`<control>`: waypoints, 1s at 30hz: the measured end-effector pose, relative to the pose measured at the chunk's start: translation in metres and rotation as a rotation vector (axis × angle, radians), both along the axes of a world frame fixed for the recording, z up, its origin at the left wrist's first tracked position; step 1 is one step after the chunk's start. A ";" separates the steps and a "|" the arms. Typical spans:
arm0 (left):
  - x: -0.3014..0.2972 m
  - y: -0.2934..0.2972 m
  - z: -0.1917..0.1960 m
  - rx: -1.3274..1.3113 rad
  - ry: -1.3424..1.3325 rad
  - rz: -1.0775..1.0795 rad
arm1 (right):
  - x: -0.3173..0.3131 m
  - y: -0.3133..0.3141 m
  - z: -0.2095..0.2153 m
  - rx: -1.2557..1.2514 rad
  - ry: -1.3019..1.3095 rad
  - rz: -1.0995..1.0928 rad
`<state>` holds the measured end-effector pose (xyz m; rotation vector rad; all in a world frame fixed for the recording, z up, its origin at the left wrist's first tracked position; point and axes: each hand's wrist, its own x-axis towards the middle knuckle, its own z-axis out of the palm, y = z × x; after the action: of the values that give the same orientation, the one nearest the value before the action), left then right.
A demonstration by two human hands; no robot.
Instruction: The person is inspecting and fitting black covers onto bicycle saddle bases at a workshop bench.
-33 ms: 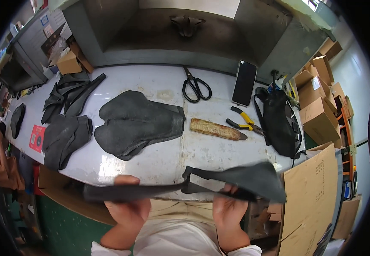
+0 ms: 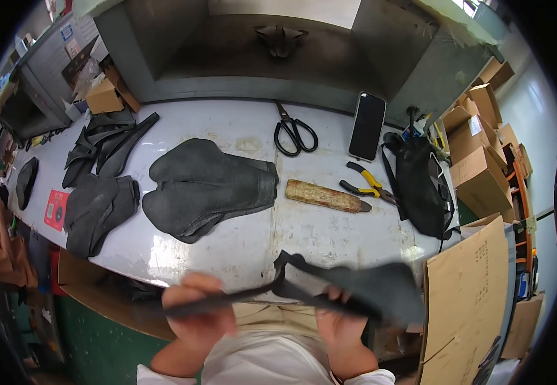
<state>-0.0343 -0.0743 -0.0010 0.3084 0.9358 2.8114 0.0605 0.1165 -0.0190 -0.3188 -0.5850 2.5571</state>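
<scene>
Since the dark two-winged piece (image 2: 384,283) looks floppy, the left hand (image 2: 202,321) and right hand (image 2: 340,323) each pinch one wing, presumably keeping it spread.

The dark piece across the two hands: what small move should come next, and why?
Probably steady the dark piece with the left hand and right hand: it spans both, and its outer ends and the left hand look blurred, leaving its outline unclear.

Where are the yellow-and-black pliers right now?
In the head view, the pliers lie right of centre on the white tabletop, between the rough brown bar and the black bag.
</scene>
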 end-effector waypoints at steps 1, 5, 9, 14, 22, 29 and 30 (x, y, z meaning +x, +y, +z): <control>0.005 0.016 0.019 -0.036 0.056 0.031 | 0.008 0.007 -0.013 0.392 -0.518 -0.132; -0.024 0.005 0.021 -0.544 0.558 -0.261 | 0.010 0.024 -0.009 0.061 -0.266 0.328; -0.012 0.004 0.028 -0.594 0.129 -0.521 | 0.004 0.036 0.000 0.027 -0.141 0.535; -0.023 -0.003 0.017 -0.822 0.227 -0.834 | 0.026 0.045 -0.005 0.366 -0.092 0.492; -0.013 0.040 0.044 -0.785 0.337 -0.939 | 0.018 0.041 0.011 0.641 -0.072 0.603; -0.010 0.039 0.050 -0.766 0.550 -0.873 | 0.022 0.048 -0.010 0.466 0.145 0.544; -0.010 0.039 0.051 -0.759 0.501 -0.897 | 0.023 0.048 -0.007 0.518 0.144 0.516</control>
<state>-0.0445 -0.0351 0.0504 1.0142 1.4028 1.4680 0.0839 0.1643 -0.0256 0.2256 -1.3777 2.7284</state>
